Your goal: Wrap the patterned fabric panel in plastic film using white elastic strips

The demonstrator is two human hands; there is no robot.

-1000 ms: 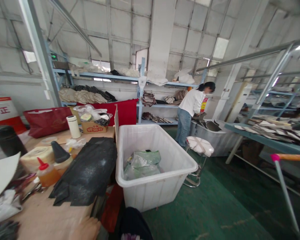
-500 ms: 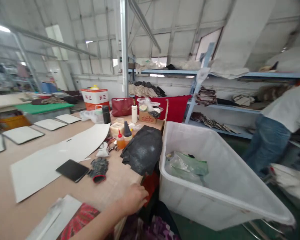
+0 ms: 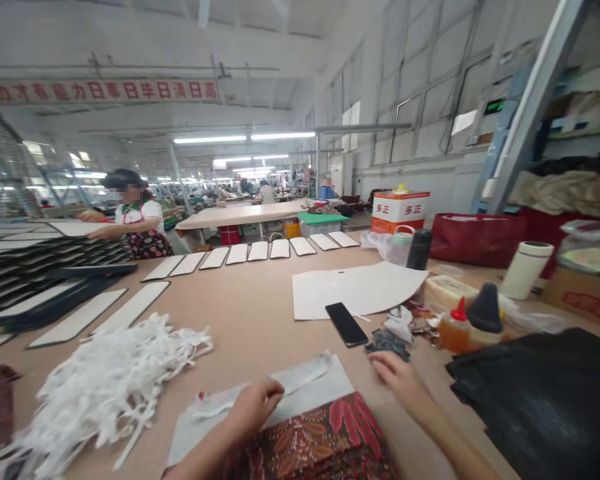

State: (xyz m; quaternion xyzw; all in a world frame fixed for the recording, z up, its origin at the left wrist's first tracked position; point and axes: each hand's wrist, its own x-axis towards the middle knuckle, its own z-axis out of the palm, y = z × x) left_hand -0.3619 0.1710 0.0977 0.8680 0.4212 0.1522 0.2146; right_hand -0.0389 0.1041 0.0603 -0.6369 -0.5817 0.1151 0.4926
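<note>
"What writing can be read?"

"Red characters on a banner (image 3: pixel 100 91) at ten o'clock end 日事日毕日清日高; a red-and-white carton (image 3: pixel 401 213) near three o'clock reads 多正."

"And the hands?"

"The left hand (image 3: pixel 256 405) curls its fingers over a pale sheet (image 3: pixel 327 383); whether they grip it, I cannot tell. Patterned brown-and-red fabric (image 3: pixel 325 437) lies at their five o'clock. The right hand (image 3: pixel 397 379) is unfolded, holding nothing, a crumpled grey glove (image 3: pixel 389 343) just beside its fingertips at twelve."

"Textures?"

"Stringy white strips (image 3: pixel 97 390) tangle at eight o'clock."

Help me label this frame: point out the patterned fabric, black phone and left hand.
Patterned fabric (image 3: pixel 313 441), head view: printed surface.
Black phone (image 3: pixel 347 325), head view: dark face.
Left hand (image 3: pixel 256 403), head view: back of hand.
</note>
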